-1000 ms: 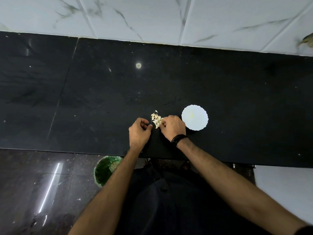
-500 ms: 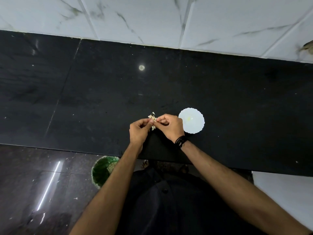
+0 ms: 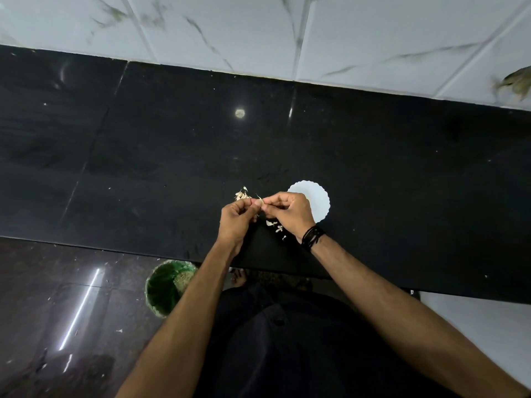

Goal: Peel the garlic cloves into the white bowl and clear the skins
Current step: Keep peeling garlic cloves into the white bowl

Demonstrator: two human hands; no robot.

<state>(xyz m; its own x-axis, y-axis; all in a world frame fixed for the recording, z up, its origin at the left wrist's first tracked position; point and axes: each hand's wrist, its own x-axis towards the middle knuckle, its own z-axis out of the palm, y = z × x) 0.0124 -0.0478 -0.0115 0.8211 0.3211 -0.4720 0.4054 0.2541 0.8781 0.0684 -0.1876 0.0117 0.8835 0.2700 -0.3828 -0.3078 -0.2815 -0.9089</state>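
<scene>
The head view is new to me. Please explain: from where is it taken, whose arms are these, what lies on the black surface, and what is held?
There is no machine here. A camera worn on a person's head looks down at their own two arms. The left hand and the right hand together pinch one garlic clove above a black counter. On the counter lie a white bowl, partly hidden by the right hand, a small pile of garlic cloves and some loose skins. A green bin stands on the floor below.

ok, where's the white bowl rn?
Head view: the white bowl sits on the black counter right of centre, just beyond the right hand, which covers its near-left edge.
</scene>
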